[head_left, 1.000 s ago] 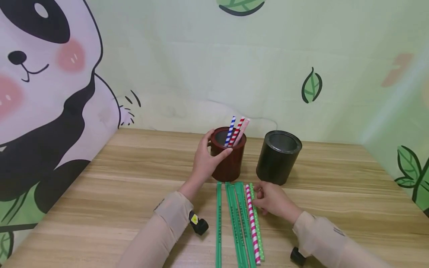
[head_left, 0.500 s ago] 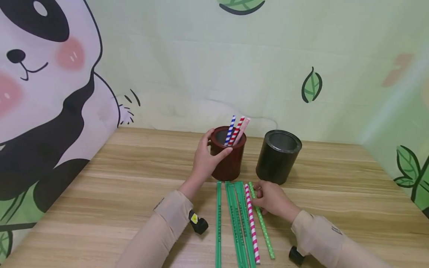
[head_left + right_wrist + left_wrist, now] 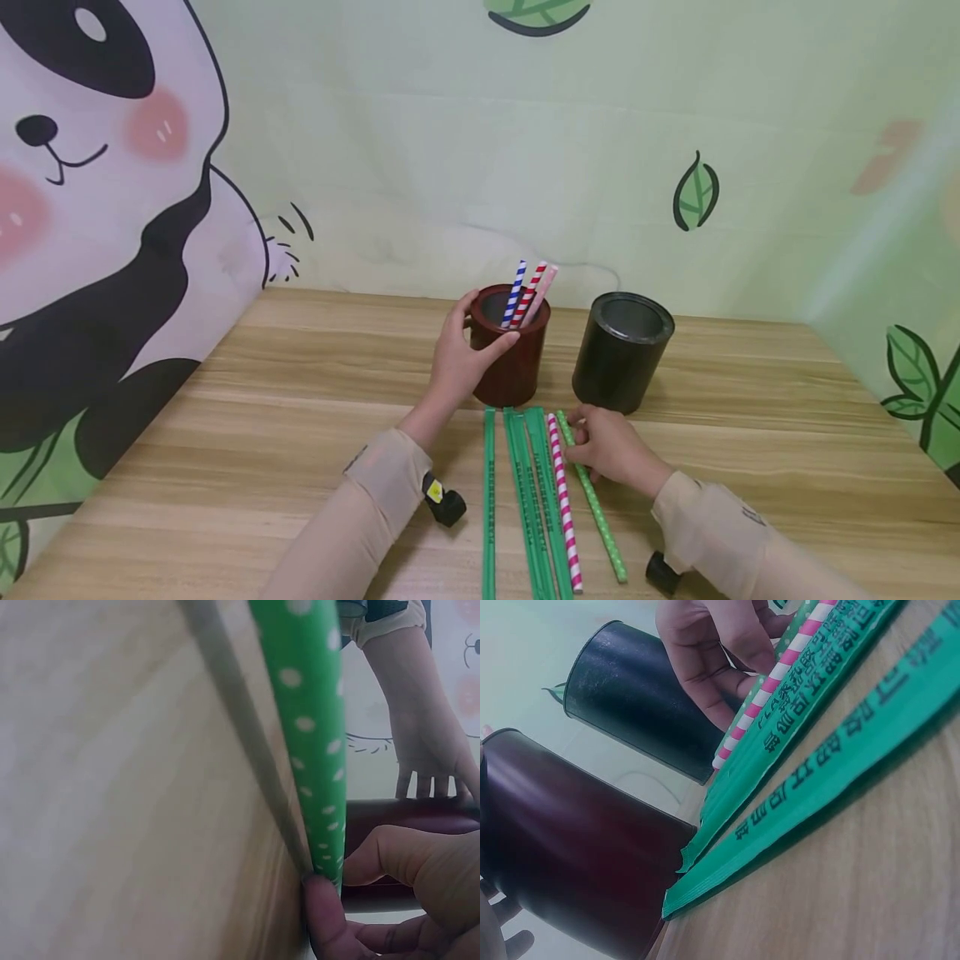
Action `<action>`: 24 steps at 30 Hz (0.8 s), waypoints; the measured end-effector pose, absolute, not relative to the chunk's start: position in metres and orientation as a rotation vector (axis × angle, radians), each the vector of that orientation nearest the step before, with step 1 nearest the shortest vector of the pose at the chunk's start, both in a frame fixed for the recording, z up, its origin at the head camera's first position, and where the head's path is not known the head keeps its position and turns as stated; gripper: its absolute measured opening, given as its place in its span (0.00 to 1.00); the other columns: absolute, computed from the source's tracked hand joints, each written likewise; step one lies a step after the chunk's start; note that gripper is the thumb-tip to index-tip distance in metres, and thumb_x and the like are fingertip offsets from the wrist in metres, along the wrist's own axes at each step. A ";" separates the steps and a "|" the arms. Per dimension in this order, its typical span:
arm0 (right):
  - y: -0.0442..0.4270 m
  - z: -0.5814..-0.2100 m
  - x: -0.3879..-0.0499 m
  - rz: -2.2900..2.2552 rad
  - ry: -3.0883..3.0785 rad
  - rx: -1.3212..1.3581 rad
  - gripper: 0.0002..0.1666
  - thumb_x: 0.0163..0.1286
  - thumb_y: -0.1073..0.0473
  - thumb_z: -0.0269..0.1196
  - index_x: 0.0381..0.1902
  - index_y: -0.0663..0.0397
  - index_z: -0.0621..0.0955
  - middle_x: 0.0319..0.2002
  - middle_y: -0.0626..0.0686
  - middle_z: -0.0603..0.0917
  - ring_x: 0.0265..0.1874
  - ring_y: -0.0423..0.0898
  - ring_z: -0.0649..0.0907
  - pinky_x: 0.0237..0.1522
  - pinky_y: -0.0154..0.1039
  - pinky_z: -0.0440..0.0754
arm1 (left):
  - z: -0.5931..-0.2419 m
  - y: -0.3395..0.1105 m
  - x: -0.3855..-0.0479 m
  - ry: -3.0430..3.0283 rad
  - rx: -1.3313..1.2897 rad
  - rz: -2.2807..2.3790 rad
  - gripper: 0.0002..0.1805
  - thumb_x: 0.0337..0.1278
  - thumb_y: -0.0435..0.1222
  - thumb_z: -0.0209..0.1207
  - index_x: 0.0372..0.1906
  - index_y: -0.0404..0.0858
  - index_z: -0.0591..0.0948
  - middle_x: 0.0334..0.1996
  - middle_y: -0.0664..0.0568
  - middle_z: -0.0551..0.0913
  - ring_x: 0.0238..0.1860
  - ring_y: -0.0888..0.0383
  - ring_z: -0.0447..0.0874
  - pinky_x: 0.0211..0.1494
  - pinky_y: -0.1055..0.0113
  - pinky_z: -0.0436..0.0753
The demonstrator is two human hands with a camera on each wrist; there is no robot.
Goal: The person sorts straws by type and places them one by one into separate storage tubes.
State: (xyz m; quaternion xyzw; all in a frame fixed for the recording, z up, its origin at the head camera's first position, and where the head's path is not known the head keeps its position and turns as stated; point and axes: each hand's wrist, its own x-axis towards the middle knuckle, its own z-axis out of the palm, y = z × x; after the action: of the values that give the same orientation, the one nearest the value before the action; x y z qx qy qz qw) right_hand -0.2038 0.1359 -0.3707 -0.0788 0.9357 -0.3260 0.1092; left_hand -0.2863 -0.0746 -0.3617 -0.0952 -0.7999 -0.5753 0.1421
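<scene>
My left hand [image 3: 463,354] grips a dark reddish-brown mug [image 3: 517,367], thumb across its front and fingers round the handle side. In the mug stand a blue-striped straw [image 3: 514,293], a red-striped straw [image 3: 529,293] and a pale pink straw [image 3: 543,292]. Thumb and fingers of my right hand [image 3: 618,446] pinch a green straw with white dots [image 3: 600,517] near its far end. In the right wrist view the dotted straw [image 3: 307,742] stands slightly off the table. Left of it lie a pink-striped straw [image 3: 564,504] and several green paper-wrapped straws [image 3: 536,500].
A black cup [image 3: 622,358] stands right of the mug, just beyond my right hand. One wrapped straw [image 3: 490,500] lies apart on the left of the wooden table [image 3: 300,400]. Behind the table is a wall [image 3: 420,167] with panda and leaf pictures.
The dotted straw's near end has swung right, away from the pink-striped straw, while my right hand pinches its far part. My left hand has stayed on the mug.
</scene>
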 end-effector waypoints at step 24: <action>0.159 -0.330 -0.208 -1.275 2.706 -0.522 0.22 0.56 0.71 0.57 0.50 0.75 0.73 0.33 0.58 0.78 0.24 0.42 0.76 0.21 0.41 0.83 | -0.359 -0.075 -0.285 -2.319 -0.264 -1.657 0.47 0.48 0.51 0.68 0.72 0.46 0.60 0.66 0.49 0.69 0.63 0.51 0.70 0.64 0.51 0.75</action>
State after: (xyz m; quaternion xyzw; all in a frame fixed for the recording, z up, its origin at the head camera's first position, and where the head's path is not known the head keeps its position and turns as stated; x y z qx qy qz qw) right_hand -0.2079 0.1587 -0.3298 -0.1718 0.8899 -0.4194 0.0524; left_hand -0.2849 -0.0749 -0.3595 -0.0914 -0.8024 -0.5731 0.1391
